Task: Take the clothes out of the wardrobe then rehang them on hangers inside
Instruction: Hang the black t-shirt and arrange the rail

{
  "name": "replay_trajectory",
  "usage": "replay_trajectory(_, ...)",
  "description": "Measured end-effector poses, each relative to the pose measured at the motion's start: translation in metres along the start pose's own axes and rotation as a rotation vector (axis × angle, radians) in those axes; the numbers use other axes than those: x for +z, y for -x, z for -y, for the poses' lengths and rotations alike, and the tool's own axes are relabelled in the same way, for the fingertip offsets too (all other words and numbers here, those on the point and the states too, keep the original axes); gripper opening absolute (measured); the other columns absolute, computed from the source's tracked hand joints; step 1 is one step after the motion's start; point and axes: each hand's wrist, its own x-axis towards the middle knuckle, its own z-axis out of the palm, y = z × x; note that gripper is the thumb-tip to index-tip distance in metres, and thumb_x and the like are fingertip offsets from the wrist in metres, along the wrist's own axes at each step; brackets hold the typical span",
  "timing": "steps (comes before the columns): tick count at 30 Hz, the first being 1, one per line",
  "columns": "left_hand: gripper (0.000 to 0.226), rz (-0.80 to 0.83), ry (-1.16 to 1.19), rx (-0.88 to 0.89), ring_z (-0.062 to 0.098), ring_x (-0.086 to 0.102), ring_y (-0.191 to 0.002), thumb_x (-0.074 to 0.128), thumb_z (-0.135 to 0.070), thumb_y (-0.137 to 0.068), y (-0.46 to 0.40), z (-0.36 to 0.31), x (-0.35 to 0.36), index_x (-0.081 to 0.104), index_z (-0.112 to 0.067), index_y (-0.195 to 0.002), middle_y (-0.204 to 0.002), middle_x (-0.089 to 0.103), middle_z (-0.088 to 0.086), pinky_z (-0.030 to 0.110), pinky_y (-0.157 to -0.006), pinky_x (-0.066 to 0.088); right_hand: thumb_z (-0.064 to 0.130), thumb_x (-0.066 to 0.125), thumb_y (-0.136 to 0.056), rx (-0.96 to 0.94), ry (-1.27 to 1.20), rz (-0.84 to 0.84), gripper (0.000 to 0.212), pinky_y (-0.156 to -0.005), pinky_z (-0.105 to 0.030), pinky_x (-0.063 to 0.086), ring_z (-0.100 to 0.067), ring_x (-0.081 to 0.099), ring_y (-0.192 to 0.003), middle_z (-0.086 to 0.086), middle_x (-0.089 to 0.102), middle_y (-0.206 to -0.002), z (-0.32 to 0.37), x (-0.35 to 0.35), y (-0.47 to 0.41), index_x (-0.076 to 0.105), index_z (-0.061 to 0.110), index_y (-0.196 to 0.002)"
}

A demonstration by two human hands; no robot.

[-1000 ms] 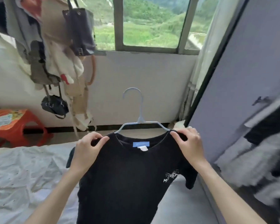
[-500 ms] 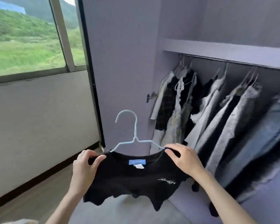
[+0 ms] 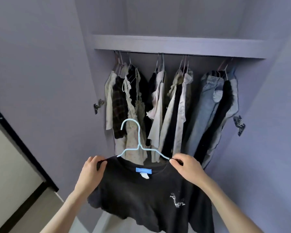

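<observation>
I held the black short-sleeved cotton T-shirt (image 3: 146, 195), the one with the blue neck label and small white print, already threaded on the pale blue wire hanger (image 3: 138, 145), out in front of the open lilac wardrobe (image 3: 175, 44) and below its rail. My left hand (image 3: 91, 172) pinched the left shoulder seam and my right hand (image 3: 186, 167) pinched the right one, fingers curled round cloth and wire together, so neither hand was free to take the hook.

What I judged might go wrong: lifting by the shoulders alone, the hook could twist and miss the rail, or snag a neighbour's hanger; and the wide neck could slide off one wire arm if I let go unevenly.

Beyond it hung the other clothes (image 3: 171, 105) in four loose bunches, too closely packed for me to count garment by garment. I counted one hanger in hand, one shirt, two door hinges.
</observation>
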Motion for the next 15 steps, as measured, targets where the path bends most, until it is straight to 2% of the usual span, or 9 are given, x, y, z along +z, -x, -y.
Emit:
replay_trajectory(3, 0.03, 0.12, 0.006, 0.076, 0.025, 0.05, -0.111, 0.05, -0.02, -0.095, -0.011, -0.011, 0.018, 0.055, -0.015, -0.123, -0.119, 0.052, 0.005, 0.027, -0.09, 0.037, 0.037, 0.044, -0.095, 0.152, 0.048, -0.041, 0.021, -0.066, -0.029, 0.038, -0.011, 0.052, -0.078, 0.013, 0.054, -0.073, -0.01, -0.005, 0.007, 0.05, 0.03, -0.076)
replay_trajectory(6, 0.034, 0.214, 0.039, 0.116, 0.024, 0.046, -0.119, 0.047, -0.021, -0.096, -0.018, -0.025, 0.033, 0.05, -0.016, -0.13, -0.128, 0.047, 0.005, 0.027, -0.095, 0.036, 0.031, 0.043, -0.095, 0.348, 0.003, -0.06, 0.033, -0.058, -0.03, 0.032, -0.014, 0.043, -0.062, 0.007, 0.042, -0.06, -0.027, -0.009, 0.014, 0.038, 0.021, -0.064)
replay_trajectory(8, 0.035, 0.26, 0.057, 0.138, 0.024, 0.043, -0.123, 0.046, -0.02, -0.097, -0.022, -0.034, 0.043, 0.048, -0.017, -0.131, -0.133, 0.045, 0.004, 0.027, -0.095, 0.034, 0.026, 0.044, -0.096, 0.452, -0.111, -0.069, 0.035, -0.055, -0.029, 0.027, -0.014, 0.036, -0.056, 0.004, 0.037, -0.058, -0.04, -0.012, 0.02, 0.034, 0.015, -0.064)
replay_trajectory(15, 0.034, 0.378, 0.047, 0.219, 0.022, 0.043, -0.125, 0.045, -0.02, -0.097, -0.047, -0.058, 0.072, 0.048, -0.016, -0.13, -0.135, 0.044, 0.005, 0.024, -0.096, 0.033, 0.018, 0.039, -0.099, 0.554, -0.329, -0.172, 0.032, -0.051, -0.023, 0.023, -0.011, 0.028, -0.056, -0.001, 0.032, -0.063, -0.055, -0.027, 0.025, 0.033, 0.011, -0.068)
